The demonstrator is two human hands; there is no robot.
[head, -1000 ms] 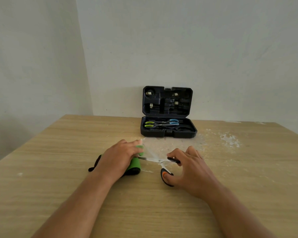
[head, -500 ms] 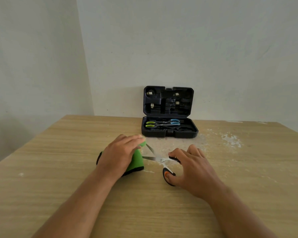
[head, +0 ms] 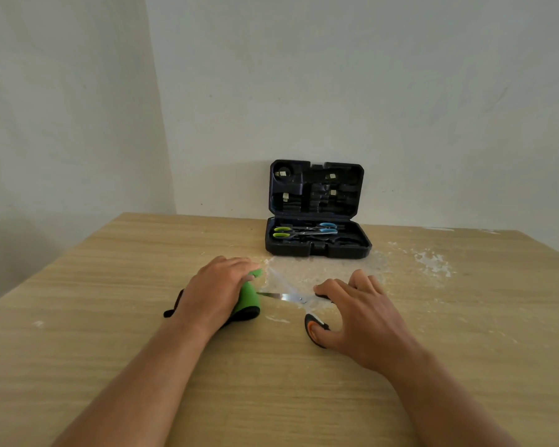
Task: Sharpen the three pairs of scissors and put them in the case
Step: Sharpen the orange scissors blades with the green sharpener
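Head view shows us on the third pair: our left hand (head: 215,287) lies over the green sharpener (head: 246,298), fingers curled round it, pinning it to the bench (head: 110,285). Our right hand (head: 362,314) grips the orange scissors (head: 299,300), thumb through the near loop, fingers on the far one, blades spread, and one blade tip meets the sharpener's right side. Two more pairs, green (head: 283,232) and blue (head: 328,229), lie in the tray of the open case (head: 317,250), at the far side of the bench against the wall. We judge sharpening is under way; next we need steady strokes through the slot, then a reach across to lay this pair beside the others. Pale wood grain covers the bench, with white scuffs (head: 433,262) right of the case. Plain whitish walls meet in a corner at the far left.
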